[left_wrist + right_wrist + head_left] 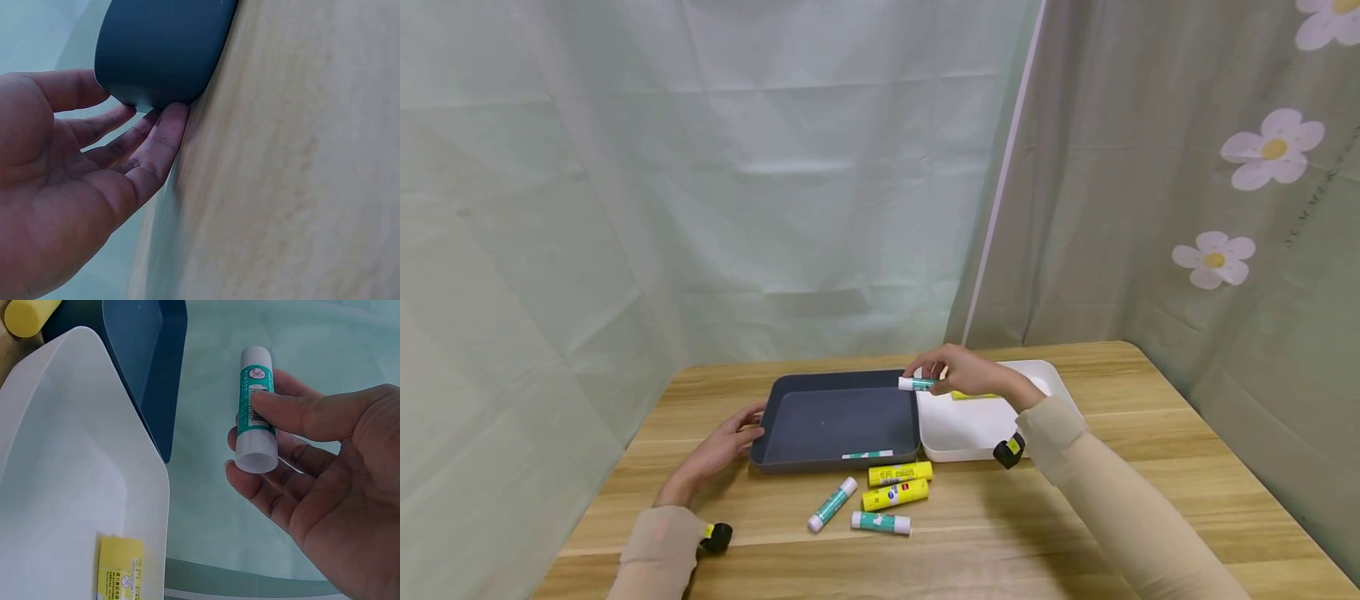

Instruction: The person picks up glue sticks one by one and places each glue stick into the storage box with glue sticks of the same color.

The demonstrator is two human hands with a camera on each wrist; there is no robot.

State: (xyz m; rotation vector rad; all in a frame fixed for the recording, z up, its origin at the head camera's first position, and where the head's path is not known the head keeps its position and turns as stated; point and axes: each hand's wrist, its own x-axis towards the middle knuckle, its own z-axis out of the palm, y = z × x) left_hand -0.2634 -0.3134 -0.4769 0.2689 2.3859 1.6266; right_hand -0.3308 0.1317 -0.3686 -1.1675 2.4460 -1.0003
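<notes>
Between thumb and fingers, my right hand pinches a green-and-white glue stick. It is held above the place where the dark grey tray and the white tray meet. My left hand touches the outer left side of the dark tray, its fingertips against the wall in the left wrist view. Inside the dark tray, along its front wall, lies another green glue stick, partly hidden by the rim. A yellow glue stick lies in the white tray, partly covered by my right hand in the head view.
In front of the trays, two yellow glue sticks lie side by side on the wooden table. Two green-and-white glue sticks lie near them, one of them slanted. A curtain hangs behind the table.
</notes>
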